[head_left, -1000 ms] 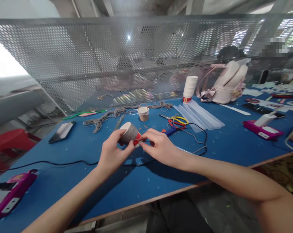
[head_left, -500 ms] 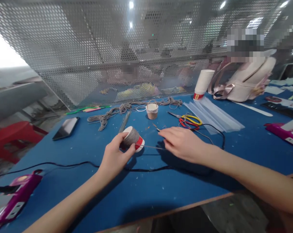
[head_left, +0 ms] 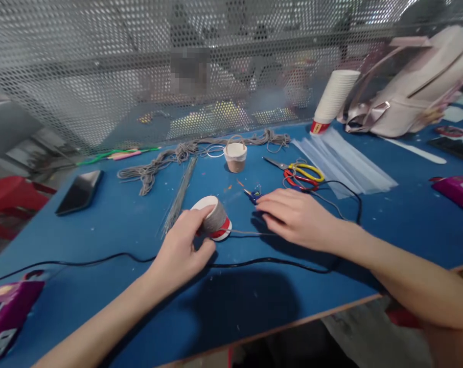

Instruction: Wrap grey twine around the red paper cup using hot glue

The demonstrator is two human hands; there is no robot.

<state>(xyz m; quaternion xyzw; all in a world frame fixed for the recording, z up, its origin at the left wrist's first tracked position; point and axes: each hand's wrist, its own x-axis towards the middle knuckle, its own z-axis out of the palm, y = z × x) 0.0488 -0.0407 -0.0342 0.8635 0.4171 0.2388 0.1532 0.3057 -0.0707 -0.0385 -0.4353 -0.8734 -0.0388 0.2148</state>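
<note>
My left hand grips a paper cup that tilts with its open mouth up and to the left. Grey yarn is wound around the cup's side, leaving a red and white band bare near its base. A strand of grey yarn runs from the cup towards my right hand. The fingers of that hand are bent closed at a small blue glue gun with a pointed tip; its body is mostly hidden by the hand. Scissors with yellow and red handles lie just beyond.
A small basket-like cup, grey yarn hanks and thin wires lie behind. A stack of paper cups, translucent strips and a backpack stand right. A phone, power strip and black cable lie left.
The view has tilted down. My left hand has lowered the cup towards the table and turned it more upright. The yarn strand hangs lower, and more of the blue glue gun shows beside my right fingers.
</note>
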